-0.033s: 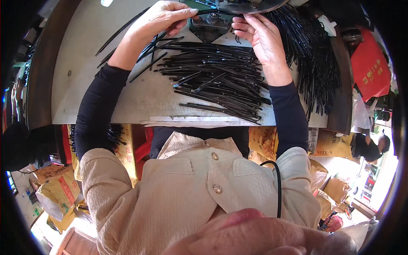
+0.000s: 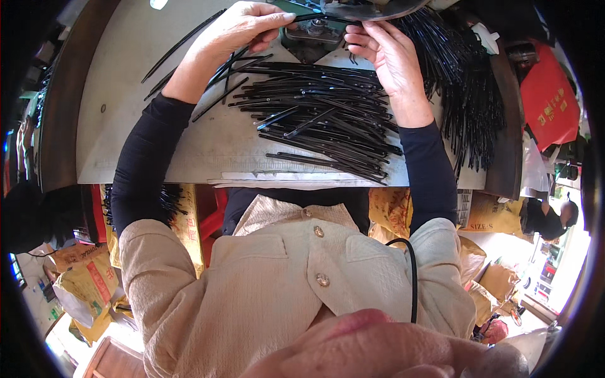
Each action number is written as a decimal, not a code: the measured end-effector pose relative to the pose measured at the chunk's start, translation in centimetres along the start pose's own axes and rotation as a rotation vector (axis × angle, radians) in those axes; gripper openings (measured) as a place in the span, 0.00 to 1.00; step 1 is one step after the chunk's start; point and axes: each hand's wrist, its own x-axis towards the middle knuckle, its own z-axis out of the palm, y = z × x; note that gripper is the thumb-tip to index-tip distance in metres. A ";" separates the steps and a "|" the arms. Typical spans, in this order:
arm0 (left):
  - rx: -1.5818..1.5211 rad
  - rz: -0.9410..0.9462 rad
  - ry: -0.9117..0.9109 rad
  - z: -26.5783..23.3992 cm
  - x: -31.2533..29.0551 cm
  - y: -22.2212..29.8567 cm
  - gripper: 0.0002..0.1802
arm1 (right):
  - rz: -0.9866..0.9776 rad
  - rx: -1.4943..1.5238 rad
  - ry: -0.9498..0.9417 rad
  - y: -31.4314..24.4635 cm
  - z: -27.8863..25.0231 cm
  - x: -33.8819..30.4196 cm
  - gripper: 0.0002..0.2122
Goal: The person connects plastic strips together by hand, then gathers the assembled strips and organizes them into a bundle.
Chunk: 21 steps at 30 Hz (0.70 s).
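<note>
A narrow, glossy black strip (image 2: 328, 17) is stretched between my two hands at the far edge of the table. My left hand (image 2: 249, 25) pinches its left end between thumb and fingers. The other end is pinched by my right hand (image 2: 384, 47), whose remaining fingers are loosely curled. Behind and below the strip is a machine's metal base (image 2: 309, 49), under a rounded dark machine head (image 2: 372, 9). A loose pile of similar black strips (image 2: 321, 116) lies nearer to me, between my forearms. More strips (image 2: 183, 44) lie beside my left hand.
A thick mass of black strips (image 2: 469, 94) hangs over the right part of the pale table (image 2: 126, 135). Dark raised boards (image 2: 504, 151) border the table's sides. A red bag (image 2: 551, 97) is at the far right. Yellow sacks (image 2: 91, 286) stand below the table.
My left hand and forearm have shifted very slightly to the right. The grip on the strip and the pile look the same.
</note>
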 end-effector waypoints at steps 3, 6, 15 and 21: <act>0.004 0.026 0.017 0.4 0.5 0.0 0.20 | -0.026 -0.033 0.008 -0.1 -0.4 0.1 0.12; -0.011 0.039 0.021 0.7 0.5 0.1 0.20 | -0.035 -0.052 0.014 0.0 -0.6 0.1 0.12; -0.021 0.009 0.027 0.5 0.3 -0.3 0.20 | -0.016 -0.059 0.010 0.0 -0.4 -0.1 0.13; -0.011 -0.013 -0.003 0.3 0.5 0.1 0.20 | -0.001 -0.039 -0.028 -0.1 -1.1 0.1 0.11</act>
